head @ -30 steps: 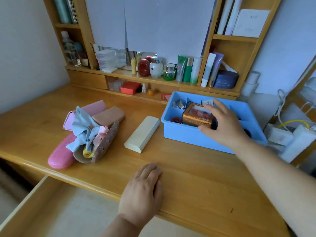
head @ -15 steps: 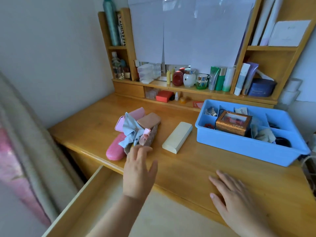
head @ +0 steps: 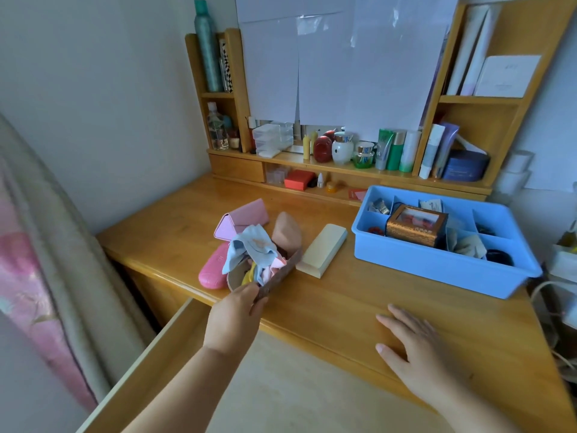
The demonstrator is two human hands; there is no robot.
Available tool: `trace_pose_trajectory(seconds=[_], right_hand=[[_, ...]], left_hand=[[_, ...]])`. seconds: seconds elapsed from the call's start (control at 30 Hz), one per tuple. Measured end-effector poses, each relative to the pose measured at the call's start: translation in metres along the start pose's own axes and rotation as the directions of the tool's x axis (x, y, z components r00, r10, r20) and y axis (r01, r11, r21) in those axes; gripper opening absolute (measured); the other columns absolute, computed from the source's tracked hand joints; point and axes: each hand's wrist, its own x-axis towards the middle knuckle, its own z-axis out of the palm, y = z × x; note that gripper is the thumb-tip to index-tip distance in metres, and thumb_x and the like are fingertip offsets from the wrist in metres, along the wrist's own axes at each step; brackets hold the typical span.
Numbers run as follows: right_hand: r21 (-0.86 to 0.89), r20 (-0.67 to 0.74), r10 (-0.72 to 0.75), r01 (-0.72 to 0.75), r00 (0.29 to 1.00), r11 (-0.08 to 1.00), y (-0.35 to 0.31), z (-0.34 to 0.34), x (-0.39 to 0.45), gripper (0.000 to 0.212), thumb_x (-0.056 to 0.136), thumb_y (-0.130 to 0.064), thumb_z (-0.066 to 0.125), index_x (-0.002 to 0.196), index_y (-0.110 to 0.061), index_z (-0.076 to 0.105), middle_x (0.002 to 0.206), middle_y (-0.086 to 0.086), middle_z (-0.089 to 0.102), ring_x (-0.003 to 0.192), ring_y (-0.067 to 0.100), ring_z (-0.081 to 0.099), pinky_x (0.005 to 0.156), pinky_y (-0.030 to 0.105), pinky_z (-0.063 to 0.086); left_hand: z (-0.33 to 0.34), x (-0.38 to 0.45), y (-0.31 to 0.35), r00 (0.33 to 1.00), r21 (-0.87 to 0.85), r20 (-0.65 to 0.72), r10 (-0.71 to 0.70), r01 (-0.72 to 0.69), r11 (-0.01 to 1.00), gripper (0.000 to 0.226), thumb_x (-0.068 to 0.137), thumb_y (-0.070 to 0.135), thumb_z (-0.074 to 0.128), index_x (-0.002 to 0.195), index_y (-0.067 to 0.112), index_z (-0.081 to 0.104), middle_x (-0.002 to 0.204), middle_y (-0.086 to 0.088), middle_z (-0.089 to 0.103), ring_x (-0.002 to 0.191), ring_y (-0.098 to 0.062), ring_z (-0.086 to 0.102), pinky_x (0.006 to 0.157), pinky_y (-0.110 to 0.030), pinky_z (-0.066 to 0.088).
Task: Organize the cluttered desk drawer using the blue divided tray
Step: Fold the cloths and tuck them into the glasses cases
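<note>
Head view: a brown case (head: 282,271) stuffed with cloths is pinched by the left hand (head: 233,317); the right hand (head: 418,354) is laid flat on the worktop (head: 343,295), near the blue tray (head: 437,260).

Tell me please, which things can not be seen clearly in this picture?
- Head view: left hand fingertips, hidden behind the brown case it grips.
- Blue tray: far compartments' contents, too small and partly hidden by the gold box.
- Open drawer: near part cut off by the bottom edge.
- Shelf labels: too small.
</note>
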Motion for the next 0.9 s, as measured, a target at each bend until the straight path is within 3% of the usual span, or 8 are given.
trace_pose_trajectory(seconds=[0.17, 0.37, 0.47, 0.57, 0.63, 0.73, 0.83, 0.9], right_hand=[[0.435, -0.041, 0.039, -0.018, 0.998, 0.9, -0.014, -0.017, -0.004, 0.049, 0.09, -0.037, 0.059, 0.136, -0.039, 0.042, 0.136, -0.02, 0.041, 0.127, -0.002, 0.035, 0.102, 0.021, 0.031], [0.692, 0.058, 0.118, -0.125, 0.991, 0.711, -0.029, -0.034, 0.008, 0.048, 0.091, -0.035, 0.059, 0.136, -0.034, 0.042, 0.13, -0.014, 0.05, 0.11, 0.002, 0.05, 0.078, 0.012, 0.04], [0.84, 0.066, 0.251, -0.19, 0.966, 0.508, -0.029, -0.041, 0.009, 0.058, 0.083, -0.052, 0.058, 0.136, -0.036, 0.04, 0.128, -0.011, 0.053, 0.107, 0.01, 0.058, 0.085, 0.025, 0.047], [0.922, 0.139, 0.244, -0.216, 0.96, 0.323, -0.024, -0.043, 0.007, 0.057, 0.072, -0.059, 0.06, 0.123, -0.043, 0.042, 0.114, -0.008, 0.06, 0.086, 0.017, 0.071, 0.067, 0.027, 0.055], [0.912, 0.153, 0.256, -0.236, 0.955, 0.335, -0.019, -0.039, 0.006, 0.04, 0.083, -0.04, 0.067, 0.118, -0.042, 0.046, 0.107, -0.001, 0.065, 0.075, 0.02, 0.072, 0.06, 0.027, 0.055], [0.855, 0.11, 0.354, -0.27, 0.929, 0.443, -0.012, -0.033, 0.004, 0.022, 0.092, -0.015, 0.057, 0.11, -0.028, 0.06, 0.093, 0.002, 0.069, 0.061, 0.016, 0.067, 0.055, 0.027, 0.052], [0.709, 0.002, 0.417, -0.295, 0.909, 0.64, -0.002, -0.028, -0.002, 0.015, 0.089, -0.02, 0.054, 0.095, -0.029, 0.064, 0.085, -0.005, 0.067, 0.062, 0.012, 0.061, 0.059, 0.029, 0.051], [0.558, -0.091, 0.4, -0.286, 0.912, 0.779, 0.004, -0.026, -0.007, 0.01, 0.088, -0.03, 0.053, 0.088, -0.037, 0.061, 0.089, -0.013, 0.062, 0.072, 0.007, 0.058, 0.065, 0.029, 0.049]], left_hand=[[-0.022, -0.029, 0.016, 0.99, -0.029, -0.039, 0.137, -0.138, 0.99, 0.01, 0.084, 0.018, 0.067, 0.077, 0.014, 0.062, 0.081, 0.006, 0.066, 0.065, -0.019, 0.061, 0.053, -0.034, 0.051], [-0.035, -0.036, 0.051, 0.928, -0.07, -0.088, 0.363, -0.369, 0.927, 0.015, 0.082, 0.019, 0.062, 0.071, 0.008, 0.063, 0.094, 0.006, 0.071, 0.064, -0.016, 0.064, 0.048, -0.025, 0.048], [-0.031, -0.029, 0.059, 0.888, -0.136, -0.002, 0.46, -0.456, 0.879, 0.019, 0.086, 0.019, 0.059, 0.073, 0.006, 0.062, 0.093, 0.004, 0.069, 0.067, -0.021, 0.063, 0.054, -0.03, 0.05], [-0.017, -0.03, 0.066, 0.845, -0.182, 0.039, 0.533, -0.518, 0.836, 0.017, 0.088, 0.016, 0.061, 0.074, 0.005, 0.061, 0.094, 0.001, 0.068, 0.069, -0.023, 0.062, 0.056, -0.032, 0.05], [-0.005, -0.033, 0.071, 0.84, -0.234, 0.069, 0.538, -0.51, 0.827, 0.017, 0.09, 0.016, 0.06, 0.077, 0.005, 0.061, 0.097, 0.001, 0.067, 0.072, -0.024, 0.061, 0.058, -0.033, 0.05], [0.013, -0.036, 0.078, 0.84, -0.263, 0.168, 0.516, -0.466, 0.845, 0.018, 0.093, 0.02, 0.052, 0.092, 0.007, 0.064, 0.117, 0.004, 0.063, 0.085, -0.027, 0.062, 0.068, -0.037, 0.05], [0.02, -0.04, 0.084, 0.82, -0.218, 0.297, 0.49, -0.441, 0.871, 0.027, 0.091, 0.035, 0.05, 0.111, 0.021, 0.064, 0.134, 0.014, 0.053, 0.104, -0.018, 0.058, 0.084, -0.029, 0.047], [0.013, -0.039, 0.083, 0.864, -0.235, 0.206, 0.46, -0.413, 0.88, 0.027, 0.088, 0.042, 0.048, 0.097, 0.024, 0.067, 0.109, 0.011, 0.065, 0.091, -0.017, 0.062, 0.075, -0.028, 0.049]])
